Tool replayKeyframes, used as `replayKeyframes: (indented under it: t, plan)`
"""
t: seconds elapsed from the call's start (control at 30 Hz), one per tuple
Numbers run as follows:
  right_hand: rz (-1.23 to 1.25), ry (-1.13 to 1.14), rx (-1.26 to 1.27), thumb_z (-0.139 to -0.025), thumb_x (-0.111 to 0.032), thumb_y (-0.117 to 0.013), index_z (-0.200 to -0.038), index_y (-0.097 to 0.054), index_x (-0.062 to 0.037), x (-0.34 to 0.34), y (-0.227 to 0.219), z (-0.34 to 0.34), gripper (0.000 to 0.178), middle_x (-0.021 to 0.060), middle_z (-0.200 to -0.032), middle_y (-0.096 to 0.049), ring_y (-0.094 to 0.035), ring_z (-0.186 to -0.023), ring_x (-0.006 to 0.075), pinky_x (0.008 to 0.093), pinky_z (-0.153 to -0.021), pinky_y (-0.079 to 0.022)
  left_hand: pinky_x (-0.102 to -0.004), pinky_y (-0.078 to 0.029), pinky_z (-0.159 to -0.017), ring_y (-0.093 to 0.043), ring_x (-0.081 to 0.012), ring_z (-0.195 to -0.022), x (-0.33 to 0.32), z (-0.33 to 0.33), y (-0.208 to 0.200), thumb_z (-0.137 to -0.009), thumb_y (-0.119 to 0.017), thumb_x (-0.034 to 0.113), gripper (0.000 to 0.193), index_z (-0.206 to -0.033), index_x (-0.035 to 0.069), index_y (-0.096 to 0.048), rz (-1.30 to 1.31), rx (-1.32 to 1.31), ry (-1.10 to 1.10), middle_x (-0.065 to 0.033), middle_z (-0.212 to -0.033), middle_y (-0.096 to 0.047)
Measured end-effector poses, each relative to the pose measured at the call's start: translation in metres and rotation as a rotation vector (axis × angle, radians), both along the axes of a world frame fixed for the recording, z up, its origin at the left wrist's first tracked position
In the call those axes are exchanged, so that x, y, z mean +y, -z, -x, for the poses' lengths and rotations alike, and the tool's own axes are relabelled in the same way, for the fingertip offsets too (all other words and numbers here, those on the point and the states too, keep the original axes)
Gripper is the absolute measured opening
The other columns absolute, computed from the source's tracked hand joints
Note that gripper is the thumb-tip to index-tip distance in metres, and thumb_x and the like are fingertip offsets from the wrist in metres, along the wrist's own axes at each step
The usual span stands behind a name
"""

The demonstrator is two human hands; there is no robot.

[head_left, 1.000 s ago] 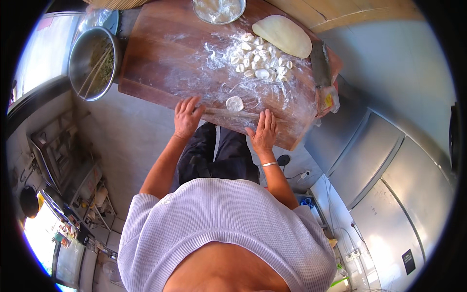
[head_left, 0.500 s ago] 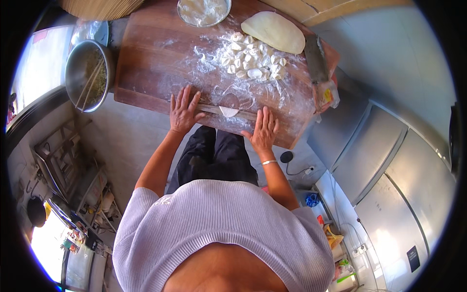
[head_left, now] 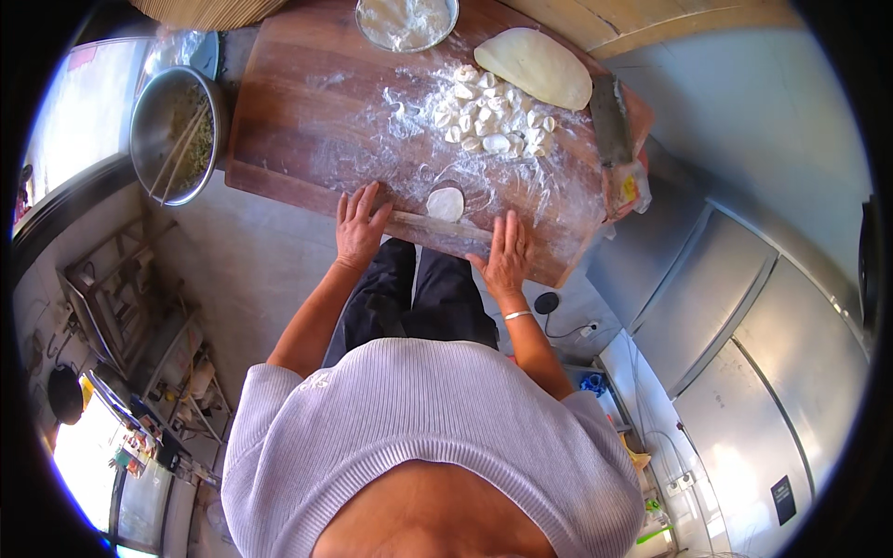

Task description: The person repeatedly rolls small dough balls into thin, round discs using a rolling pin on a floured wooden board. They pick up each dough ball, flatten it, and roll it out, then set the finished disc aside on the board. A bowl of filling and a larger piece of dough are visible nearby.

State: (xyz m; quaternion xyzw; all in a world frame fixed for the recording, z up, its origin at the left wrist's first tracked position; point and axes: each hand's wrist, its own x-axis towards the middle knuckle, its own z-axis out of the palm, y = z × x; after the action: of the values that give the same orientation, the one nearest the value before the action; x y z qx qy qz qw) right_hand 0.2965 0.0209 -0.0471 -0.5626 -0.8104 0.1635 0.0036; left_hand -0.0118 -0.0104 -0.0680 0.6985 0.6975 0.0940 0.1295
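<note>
A thin wooden rolling pin (head_left: 430, 226) lies along the near edge of the floury wooden board (head_left: 288, 112). My left hand (head_left: 361, 231) rests flat over its left end, fingers stretched out. Over the other end lies my right hand (head_left: 504, 253), also flat, with a bracelet at the wrist. Just beyond the pin, between the hands, is a flat round dough wrapper (head_left: 445, 204). Farther off, several small floured dough pieces (head_left: 484, 116) sit in a heap. Behind them is a large smooth slab of dough (head_left: 535, 67).
A bowl of flour (head_left: 409, 42) stands at the board's far edge. Left of the board is a metal bowl (head_left: 216, 139) with green filling and chopsticks. A cleaver (head_left: 611, 121) lies at the right edge, near a plastic package (head_left: 628, 191). Steel cabinet doors (head_left: 712, 298) stand at the right.
The rolling pin has come back toward me under both hands. The dough wrapper, partly covered by it before, now shows whole. The view has shifted slightly.
</note>
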Motion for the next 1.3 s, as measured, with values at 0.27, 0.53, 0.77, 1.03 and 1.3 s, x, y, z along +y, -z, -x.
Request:
replayKeyframes:
  t: [0.27, 0.53, 0.77, 1.03, 1.3]
  plan:
    - [0.030, -0.408, 0.221, -0.081, -0.039, -0.075, -0.124, -0.062, -0.0062, 0.067, -0.007, 0.059, 0.055, 0.0071, -0.139, -0.055, -0.049, -0.130, 0.0280, 0.0432, -0.101, -0.042, -0.0520, -0.037, -0.111, -0.057, -0.0252, -0.124, -0.005, -0.013, -0.007, -0.081, -0.068, 0.018, 0.015, -0.096, 0.017, -0.069, -0.108, -0.034, -0.089, -0.0030, -0.133, -0.061]
    - [-0.066, -0.134, 0.188, -0.091, -0.062, -0.059, -0.137, -0.055, -0.0051, 0.021, -0.003, 0.014, 0.073, 0.0184, -0.141, -0.047, -0.048, -0.127, 0.0386, 0.0515, -0.103, -0.040, -0.0517, -0.036, -0.112, -0.055, -0.0264, -0.127, -0.025, -0.022, -0.007, -0.081, -0.070, 0.019, 0.022, -0.103, 0.019, -0.070, -0.071, -0.075, -0.161, -0.0034, -0.137, -0.059]
    - [-0.211, 0.004, 0.102, -0.095, -0.055, -0.057, -0.147, -0.042, -0.0042, 0.084, 0.017, -0.004, 0.074, 0.0240, -0.151, -0.039, -0.041, -0.134, 0.0456, 0.0593, -0.108, -0.033, -0.0624, -0.021, -0.118, -0.031, -0.0379, -0.147, 0.043, -0.017, 0.001, -0.091, -0.063, 0.045, 0.065, -0.150, 0.021, -0.048, 0.037, -0.072, -0.202, -0.0138, -0.163, -0.030]
    - [-0.202, 0.059, 0.263, -0.088, -0.029, -0.073, -0.133, -0.054, -0.0046, 0.040, 0.017, -0.001, 0.054, 0.0220, -0.135, -0.052, -0.051, -0.122, 0.0424, 0.0536, -0.101, -0.043, -0.0581, -0.028, -0.116, -0.045, -0.0315, -0.137, 0.002, -0.019, 0.006, -0.083, -0.072, 0.029, 0.046, -0.128, 0.025, -0.067, 0.013, -0.034, -0.119, -0.0084, -0.153, -0.045]
    - [0.153, 0.321, 0.169, -0.072, -0.030, -0.087, -0.102, -0.065, -0.0050, 0.076, 0.008, 0.074, 0.045, 0.0202, -0.099, -0.070, -0.068, -0.089, 0.0401, 0.0461, -0.076, -0.053, -0.0527, -0.037, -0.109, -0.058, -0.0248, -0.122, -0.020, -0.038, -0.010, -0.080, -0.071, 0.018, 0.017, -0.097, 0.017, -0.066, -0.101, -0.092, -0.155, -0.0014, -0.130, -0.062]
